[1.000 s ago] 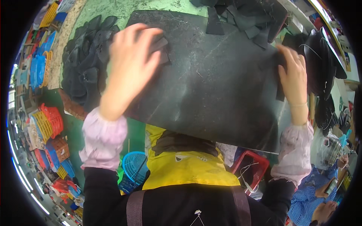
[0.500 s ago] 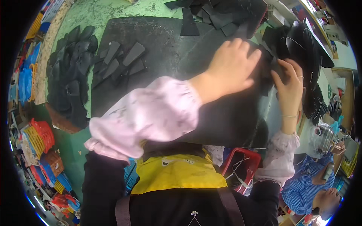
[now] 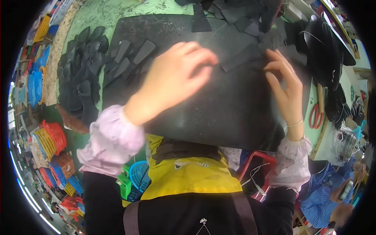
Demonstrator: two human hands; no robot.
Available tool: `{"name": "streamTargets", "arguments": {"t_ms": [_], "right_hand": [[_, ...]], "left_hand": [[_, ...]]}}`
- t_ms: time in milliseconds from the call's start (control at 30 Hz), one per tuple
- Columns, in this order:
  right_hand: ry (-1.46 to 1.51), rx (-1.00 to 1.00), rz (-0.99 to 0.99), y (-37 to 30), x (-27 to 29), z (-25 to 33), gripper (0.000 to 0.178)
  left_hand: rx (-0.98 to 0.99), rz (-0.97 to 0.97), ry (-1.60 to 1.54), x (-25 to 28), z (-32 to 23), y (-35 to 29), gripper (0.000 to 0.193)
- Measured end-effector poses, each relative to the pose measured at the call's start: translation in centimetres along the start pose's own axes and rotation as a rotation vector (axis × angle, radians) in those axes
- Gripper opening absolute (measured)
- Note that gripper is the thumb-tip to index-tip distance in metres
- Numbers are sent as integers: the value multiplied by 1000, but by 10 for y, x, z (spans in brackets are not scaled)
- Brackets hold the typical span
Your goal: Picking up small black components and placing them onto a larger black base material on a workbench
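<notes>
My left hand point(image 3: 176, 74), smeared by motion, is over the middle of a large black board point(image 3: 219, 102). Its thumb stands apart from the loosely bent fingers, and nothing shows between them. My right hand point(image 3: 288, 88) is at the board's right side, fingers bent and slightly apart. Its fingertips are at the right end of a flat black cut piece point(image 3: 244, 56); whether they touch it I cannot tell. More flat black pieces point(image 3: 290, 55) lie beyond that hand. Several tapered dark pieces point(image 3: 145, 51) are spread at the board's left.
Curved black parts point(image 3: 82, 74) are heaped left of the board. More cut pieces point(image 3: 235, 17) lie at the far edge. Bundled black sheets point(image 3: 321, 51) and red-handled scissors point(image 3: 315, 116) are at the right. A red basket point(image 3: 254, 156) stands below; a person in blue checks point(image 3: 325, 196) is lower right.
My left hand has swung left from beside the right hand to mid-board. My right hand has shifted slightly left. The flat piece and scissors now show.
</notes>
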State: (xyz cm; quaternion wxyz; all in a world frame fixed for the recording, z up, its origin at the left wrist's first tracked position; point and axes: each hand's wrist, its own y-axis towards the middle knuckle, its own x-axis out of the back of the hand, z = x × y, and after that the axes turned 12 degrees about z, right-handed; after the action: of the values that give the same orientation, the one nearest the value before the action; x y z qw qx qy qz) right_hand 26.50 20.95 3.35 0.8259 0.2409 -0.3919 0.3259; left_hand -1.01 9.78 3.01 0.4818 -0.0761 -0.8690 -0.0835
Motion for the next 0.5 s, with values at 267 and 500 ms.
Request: {"name": "streamTargets", "arguments": {"t_ms": [267,500], "right_hand": [[464,-208,-181,10,28,6,17],[571,-318,48,2,-24,20,34]], "left_hand": [[1,-77,308,-43,-20,62,28],[189,147,-301,20,14,-13,27]]}}
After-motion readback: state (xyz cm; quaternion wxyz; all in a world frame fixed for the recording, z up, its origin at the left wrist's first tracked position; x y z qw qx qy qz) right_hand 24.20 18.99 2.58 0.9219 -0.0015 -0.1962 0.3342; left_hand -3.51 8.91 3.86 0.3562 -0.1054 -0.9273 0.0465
